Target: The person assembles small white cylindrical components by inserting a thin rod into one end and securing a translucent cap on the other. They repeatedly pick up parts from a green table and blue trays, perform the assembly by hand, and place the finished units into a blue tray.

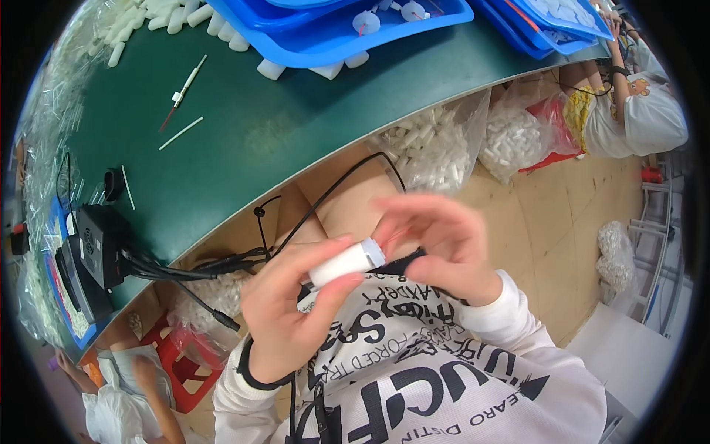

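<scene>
My left hand (292, 303) grips a white plastic cylinder (342, 268) between thumb and fingers, tilted up toward the right. A pale translucent cap (374, 254) sits on its right end. Thin red wires (396, 237) come out past that end. Beside them is my right hand (451, 240), slightly blurred, its fingers curved and its thumb held apart from them. Nothing shows firmly gripped in it; the fingertips lie partly behind the wires.
On the green table (251, 140) lie thin white sticks (181, 133) and a wired white piece (177, 96). Blue trays (296, 55) stand at the far side, white cylinders (118, 53) at far left. Black cables (200, 270) hang over the edge. Bags of white parts (444, 144) stand below; co-workers (651, 103) sit nearby.
</scene>
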The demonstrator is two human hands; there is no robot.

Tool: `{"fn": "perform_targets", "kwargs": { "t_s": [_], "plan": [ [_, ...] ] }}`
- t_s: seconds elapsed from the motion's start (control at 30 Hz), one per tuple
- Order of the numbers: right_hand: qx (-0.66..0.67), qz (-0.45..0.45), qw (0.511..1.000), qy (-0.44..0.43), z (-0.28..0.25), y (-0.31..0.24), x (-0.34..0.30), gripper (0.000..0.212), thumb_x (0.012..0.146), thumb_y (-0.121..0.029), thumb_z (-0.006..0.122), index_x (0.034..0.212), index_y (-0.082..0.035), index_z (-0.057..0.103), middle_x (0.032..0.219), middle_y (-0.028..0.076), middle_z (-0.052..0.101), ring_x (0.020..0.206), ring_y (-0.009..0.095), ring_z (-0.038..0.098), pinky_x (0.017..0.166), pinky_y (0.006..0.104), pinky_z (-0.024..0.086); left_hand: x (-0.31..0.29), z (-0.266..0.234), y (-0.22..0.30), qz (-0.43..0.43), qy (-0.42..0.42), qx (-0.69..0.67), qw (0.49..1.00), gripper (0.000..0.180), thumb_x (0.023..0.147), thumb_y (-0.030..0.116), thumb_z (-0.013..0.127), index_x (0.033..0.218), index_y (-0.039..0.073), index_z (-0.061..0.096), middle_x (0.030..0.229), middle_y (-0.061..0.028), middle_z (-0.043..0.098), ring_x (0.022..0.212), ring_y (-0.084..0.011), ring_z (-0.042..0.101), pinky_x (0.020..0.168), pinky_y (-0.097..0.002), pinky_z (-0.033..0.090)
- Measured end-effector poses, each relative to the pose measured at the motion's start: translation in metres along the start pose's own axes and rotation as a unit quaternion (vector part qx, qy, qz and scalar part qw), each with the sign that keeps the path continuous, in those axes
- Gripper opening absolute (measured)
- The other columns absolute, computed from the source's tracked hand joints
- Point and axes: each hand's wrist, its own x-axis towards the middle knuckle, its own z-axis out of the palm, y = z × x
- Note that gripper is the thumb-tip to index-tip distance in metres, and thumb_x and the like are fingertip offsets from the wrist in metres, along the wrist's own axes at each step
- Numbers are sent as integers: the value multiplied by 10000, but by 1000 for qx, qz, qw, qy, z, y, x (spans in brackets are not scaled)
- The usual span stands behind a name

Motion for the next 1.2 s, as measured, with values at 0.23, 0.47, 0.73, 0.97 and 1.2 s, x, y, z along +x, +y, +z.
{"fn": "perform_targets", "kwargs": {
  "t_s": [0.23,0.47,0.73,0.97,1.2],
  "plan": [
    [-333,-240,904,-120,-9,-10,10,369,661,-185,780,962,-20,644,936,123,650,831,249,637,854,409,477,1,-3,10,-105,-52,-240,964,306,786,-100,599,1089,-82,561,977,-137,614,813,-139,600,671,-227,504],
    [-284,-191,934,-99,-1,-16,4,271,665,-76,748,916,-2,677,844,114,666,746,230,656,704,312,543,-7,-6,19,-104,-53,-172,978,348,753,-109,632,1095,-85,574,920,-138,638,750,-147,619,642,-233,501],
    [-221,-41,967,-121,-7,-25,5,153,688,1,717,839,-18,706,830,112,679,714,186,671,620,245,540,-10,-3,13,-2,-39,12,999,360,689,-68,705,1040,-49,624,884,-148,650,719,-151,635,613,-224,490],
    [-242,-99,957,-127,-11,-12,3,160,692,-19,720,851,-34,707,825,91,676,681,174,658,571,241,526,-10,3,3,19,-29,12,999,339,711,-51,700,1039,-39,612,896,-133,652,773,-149,629,666,-227,486],
    [-308,-184,931,-63,-1,11,23,218,782,-104,672,983,-22,656,819,81,648,755,177,625,677,248,486,0,-1,-17,-176,-50,-251,950,208,797,-43,603,955,-6,474,954,-159,647,881,-134,604,797,-254,453]
  ]
}}
